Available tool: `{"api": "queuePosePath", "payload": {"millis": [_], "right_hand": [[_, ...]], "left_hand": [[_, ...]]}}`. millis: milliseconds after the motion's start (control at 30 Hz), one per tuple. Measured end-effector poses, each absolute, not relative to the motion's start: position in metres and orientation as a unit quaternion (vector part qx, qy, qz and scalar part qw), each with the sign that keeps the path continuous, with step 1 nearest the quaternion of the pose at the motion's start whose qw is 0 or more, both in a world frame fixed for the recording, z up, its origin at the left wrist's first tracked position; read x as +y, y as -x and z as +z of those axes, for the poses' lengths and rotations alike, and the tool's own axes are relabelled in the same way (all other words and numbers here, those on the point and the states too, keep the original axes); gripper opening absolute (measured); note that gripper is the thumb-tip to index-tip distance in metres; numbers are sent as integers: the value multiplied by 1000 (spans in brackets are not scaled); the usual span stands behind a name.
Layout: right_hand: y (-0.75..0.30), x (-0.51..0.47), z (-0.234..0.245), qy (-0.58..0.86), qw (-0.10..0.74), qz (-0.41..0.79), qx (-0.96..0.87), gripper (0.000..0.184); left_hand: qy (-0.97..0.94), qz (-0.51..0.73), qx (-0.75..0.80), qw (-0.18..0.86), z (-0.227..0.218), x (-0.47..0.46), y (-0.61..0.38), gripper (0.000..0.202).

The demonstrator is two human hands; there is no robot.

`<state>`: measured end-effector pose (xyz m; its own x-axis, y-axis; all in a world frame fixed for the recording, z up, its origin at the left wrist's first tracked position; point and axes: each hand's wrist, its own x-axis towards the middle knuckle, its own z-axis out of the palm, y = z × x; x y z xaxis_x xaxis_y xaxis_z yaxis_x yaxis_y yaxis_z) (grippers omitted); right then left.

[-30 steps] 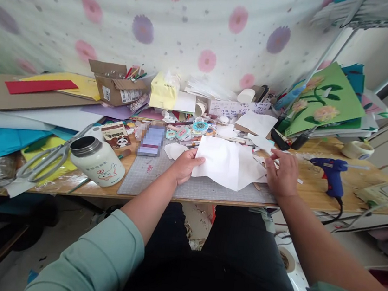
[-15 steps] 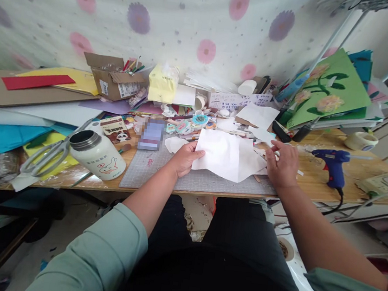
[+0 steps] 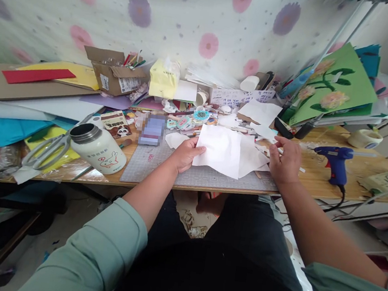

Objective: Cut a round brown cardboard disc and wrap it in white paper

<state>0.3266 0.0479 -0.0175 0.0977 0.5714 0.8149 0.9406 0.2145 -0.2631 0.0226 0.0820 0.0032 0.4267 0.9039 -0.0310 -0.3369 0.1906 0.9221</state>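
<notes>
paper sheet (image 3: 222,156) on cutting mat (image 3: 163,170); bottle (image 3: 97,148) left, apparently lying down.

two hands (image 3: 184,156) (image 3: 285,163), one bottle (image 3: 98,149), one glue gun (image 3: 335,160)

1. A white bottle (image 3: 98,149) lies on its side at the left of the worktop (image 3: 319,178), with grey scissors (image 3: 48,152) just beside it.
2. A grey cutting mat (image 3: 149,171) lies at the front edge.
3. A blue glue gun (image 3: 336,159) rests at the right, with a tape roll (image 3: 361,138) behind it.
4. At the back are an open cardboard box (image 3: 117,78), a yellow tissue pack (image 3: 163,79) and a green card (image 3: 334,84) with paper flowers.
</notes>
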Motion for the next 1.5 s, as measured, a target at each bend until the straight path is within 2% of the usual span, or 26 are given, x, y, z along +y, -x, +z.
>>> {"api": "queuePosePath", "payload": {"millis": [933,1500], "right_hand": [[-327,43,-14,616,456,-176,-618,24],[-325,44,-14,601,499,-163,-603,23]], "left_hand": [[-464,432,310,709,5,79,-25,41],[-471,439,333,689,10,75,-22,40]]}}
